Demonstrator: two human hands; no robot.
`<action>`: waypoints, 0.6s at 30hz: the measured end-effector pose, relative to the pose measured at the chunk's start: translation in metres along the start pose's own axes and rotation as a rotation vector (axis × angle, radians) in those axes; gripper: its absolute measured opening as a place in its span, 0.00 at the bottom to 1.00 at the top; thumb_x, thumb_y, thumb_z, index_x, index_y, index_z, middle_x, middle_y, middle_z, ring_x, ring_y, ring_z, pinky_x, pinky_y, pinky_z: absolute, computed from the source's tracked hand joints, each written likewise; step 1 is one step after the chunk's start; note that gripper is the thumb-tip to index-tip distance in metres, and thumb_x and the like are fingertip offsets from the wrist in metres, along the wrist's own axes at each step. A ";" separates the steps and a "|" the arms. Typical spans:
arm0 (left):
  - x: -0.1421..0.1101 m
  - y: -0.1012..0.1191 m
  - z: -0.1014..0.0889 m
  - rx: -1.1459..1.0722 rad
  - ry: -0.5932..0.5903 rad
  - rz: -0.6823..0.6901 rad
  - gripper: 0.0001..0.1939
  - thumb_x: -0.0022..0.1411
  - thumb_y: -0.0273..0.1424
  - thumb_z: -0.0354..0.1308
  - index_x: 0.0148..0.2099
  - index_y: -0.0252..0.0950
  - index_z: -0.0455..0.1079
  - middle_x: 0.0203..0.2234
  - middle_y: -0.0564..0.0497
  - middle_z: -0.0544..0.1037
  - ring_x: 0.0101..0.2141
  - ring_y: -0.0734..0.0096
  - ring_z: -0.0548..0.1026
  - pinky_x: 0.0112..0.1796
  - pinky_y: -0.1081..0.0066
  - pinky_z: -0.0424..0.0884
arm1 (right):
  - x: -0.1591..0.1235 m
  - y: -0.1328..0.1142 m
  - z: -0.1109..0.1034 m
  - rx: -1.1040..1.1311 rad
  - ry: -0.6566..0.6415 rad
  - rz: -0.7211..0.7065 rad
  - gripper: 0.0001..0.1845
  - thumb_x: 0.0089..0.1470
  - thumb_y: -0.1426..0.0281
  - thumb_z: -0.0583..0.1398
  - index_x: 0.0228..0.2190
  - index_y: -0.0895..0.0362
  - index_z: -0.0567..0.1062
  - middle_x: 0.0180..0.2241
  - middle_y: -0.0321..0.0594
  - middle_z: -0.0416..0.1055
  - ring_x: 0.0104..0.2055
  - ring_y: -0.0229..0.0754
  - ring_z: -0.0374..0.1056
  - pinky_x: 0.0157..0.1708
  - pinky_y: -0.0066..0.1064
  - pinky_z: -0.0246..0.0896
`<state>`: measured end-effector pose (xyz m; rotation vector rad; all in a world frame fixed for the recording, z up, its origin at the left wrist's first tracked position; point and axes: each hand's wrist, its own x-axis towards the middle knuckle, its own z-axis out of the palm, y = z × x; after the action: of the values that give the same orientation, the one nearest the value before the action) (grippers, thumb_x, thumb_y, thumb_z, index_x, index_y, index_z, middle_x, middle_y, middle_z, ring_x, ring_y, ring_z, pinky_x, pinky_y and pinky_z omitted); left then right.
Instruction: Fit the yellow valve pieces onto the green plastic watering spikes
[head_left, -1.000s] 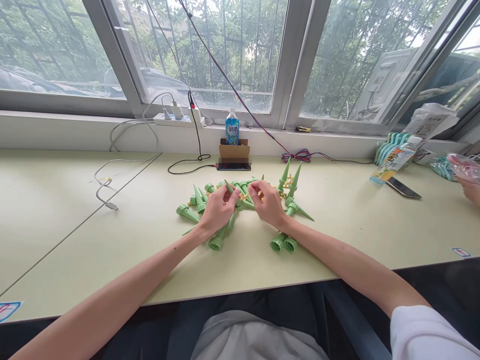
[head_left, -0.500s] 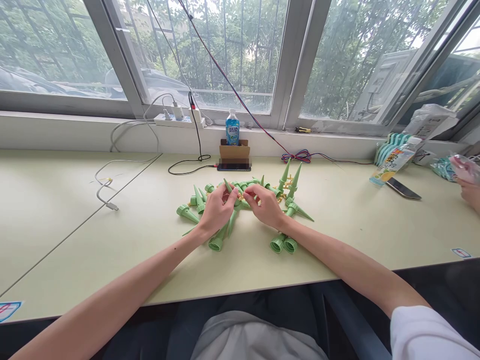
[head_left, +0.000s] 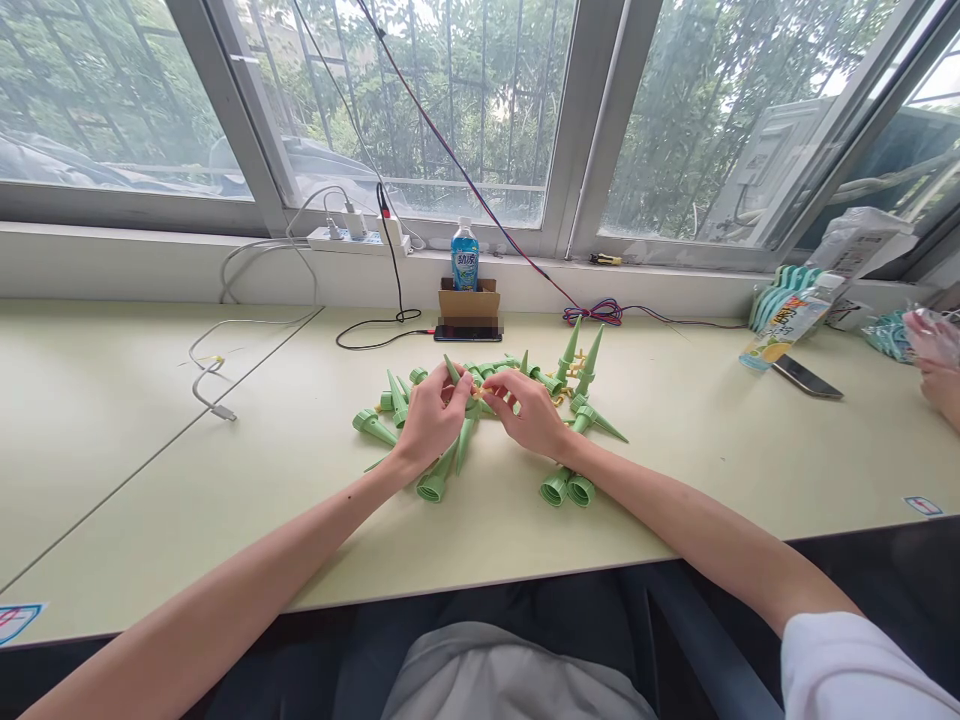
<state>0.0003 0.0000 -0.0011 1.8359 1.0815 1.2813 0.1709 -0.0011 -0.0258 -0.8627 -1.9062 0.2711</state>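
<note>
My left hand [head_left: 430,418] is closed around a green plastic watering spike [head_left: 451,368], its pointed end sticking up past the fingers. My right hand [head_left: 534,412] pinches a small yellow piece [head_left: 482,393] against the spike's near side, with the fingertips of both hands almost meeting. How the two parts join is hidden by the fingers. More green spikes lie heaped around and under my hands, such as a capped one [head_left: 375,427] at the left. Two open threaded caps [head_left: 568,489] face me below my right wrist. Small yellow pieces [head_left: 576,366] lie among the upright spikes at the right.
Behind the heap stand a phone [head_left: 468,331] and a small cardboard box [head_left: 469,300] by a blue bottle [head_left: 465,258]. A drink bottle [head_left: 787,325] leans near another phone [head_left: 807,377] at the right. Another person's hand [head_left: 940,388] holds a plastic-wrapped item. A white cable [head_left: 214,385] lies left.
My left hand has shifted slightly left and tilted the spike a little. The yellow piece at my right fingertips shows more clearly. The other person's hand has moved slightly.
</note>
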 end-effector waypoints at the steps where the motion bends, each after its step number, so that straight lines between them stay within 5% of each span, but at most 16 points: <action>1: 0.000 0.000 0.000 -0.005 0.001 -0.003 0.14 0.65 0.44 0.53 0.36 0.38 0.63 0.22 0.56 0.66 0.19 0.78 0.62 0.21 0.75 0.58 | 0.000 0.000 0.000 0.000 -0.001 0.000 0.09 0.64 0.63 0.55 0.37 0.55 0.71 0.35 0.42 0.71 0.34 0.38 0.68 0.29 0.29 0.66; 18: -0.001 0.001 0.001 0.032 0.000 0.057 0.13 0.66 0.42 0.52 0.36 0.37 0.63 0.25 0.55 0.68 0.22 0.78 0.64 0.21 0.75 0.59 | 0.000 0.003 0.001 -0.002 -0.001 0.039 0.12 0.64 0.62 0.55 0.34 0.55 0.72 0.30 0.39 0.71 0.31 0.38 0.66 0.29 0.29 0.62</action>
<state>0.0015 -0.0015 -0.0009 1.9031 1.0628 1.3031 0.1710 0.0012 -0.0276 -0.9017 -1.8921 0.2937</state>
